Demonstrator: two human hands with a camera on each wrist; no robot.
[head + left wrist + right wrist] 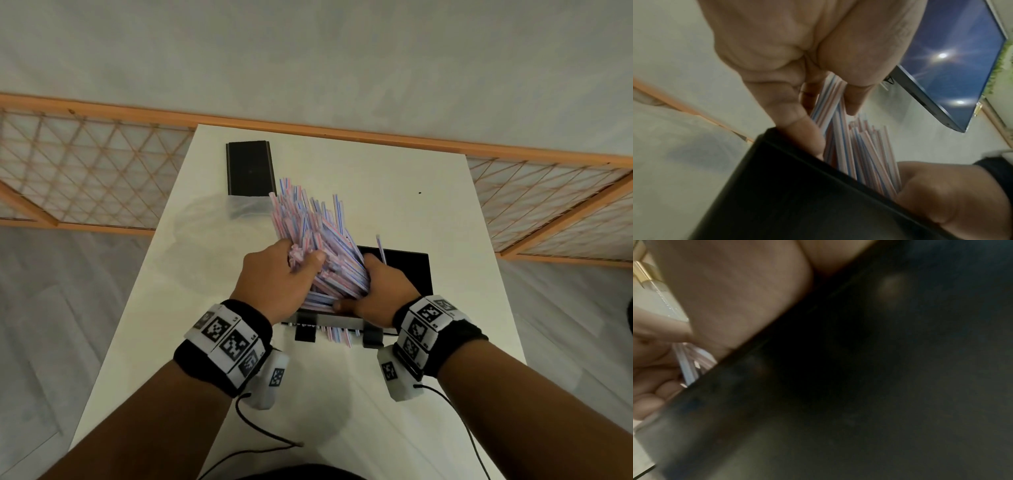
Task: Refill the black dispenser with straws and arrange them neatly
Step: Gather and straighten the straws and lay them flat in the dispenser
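The white surface (394, 192) carries your black dispenser (411, 270) at its near centre, a black lid (250, 168) lying farther back. Over the dispenser, your left hand (274, 277) and right hand (383, 287) each have their grip clamped round the striped straws (308, 219), which fan upward.

Standing on pale grey wood-look flooring (51, 308): a white table (394, 192), with a tiny dark speck (420, 193) sitting toward its far right. Running behind the far table edge: a low wooden lattice fence (85, 171) with an orange frame, backing onto a plain pale wall (308, 51). Lying crumpled at the far left of the table: a clear plastic bag (212, 219). Hanging on the wall in the left wrist view: a dark flat screen (953, 68), reflecting two bright lights.
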